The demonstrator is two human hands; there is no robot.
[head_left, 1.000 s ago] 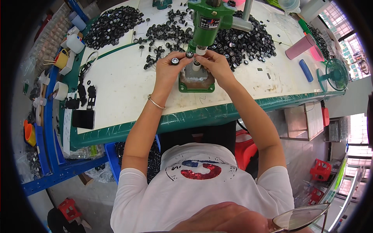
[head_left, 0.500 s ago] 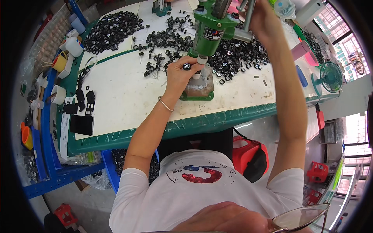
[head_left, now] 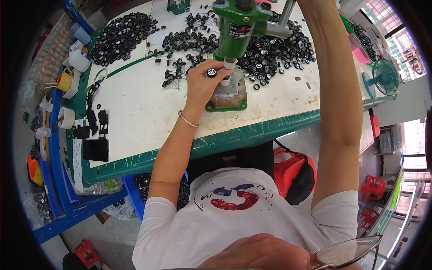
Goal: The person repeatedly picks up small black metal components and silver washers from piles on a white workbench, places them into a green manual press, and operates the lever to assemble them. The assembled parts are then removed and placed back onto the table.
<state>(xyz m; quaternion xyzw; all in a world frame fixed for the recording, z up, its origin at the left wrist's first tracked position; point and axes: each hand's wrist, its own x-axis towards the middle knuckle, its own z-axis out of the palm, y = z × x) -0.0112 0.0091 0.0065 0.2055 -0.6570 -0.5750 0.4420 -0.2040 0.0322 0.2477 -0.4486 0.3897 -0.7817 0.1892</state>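
Note:
My left hand (head_left: pixel 201 81) is closed at the base of a green hand press (head_left: pixel 234 38). Its fingers pinch a small black toy wheel (head_left: pixel 211 72) with a silver spoked hub. Just beside the fingertips, the press's white-tipped ram (head_left: pixel 230 64) is above a short white post (head_left: pixel 225 82). Something small and dark shows at the top of the post, partly covered by my fingers. My right arm reaches up past the press lever (head_left: pixel 286 13). Only the wrist end of my right hand (head_left: pixel 311 2) shows at the upper edge; its fingers are out of sight.
Loose black wheels (head_left: pixel 270 54) are heaped right of the press, with another pile (head_left: pixel 123 38) at far left. Wheels on thin axles (head_left: pixel 191 40) lie between them. A phone (head_left: pixel 96 150) and black plastic parts (head_left: pixel 103 123) lie at left. A green fan (head_left: pixel 385 77) stands at right.
My right hand has slipped mostly past the upper edge. The whole view has shifted slightly, with the press now higher and further left. My left hand keeps its pinch beside the post.

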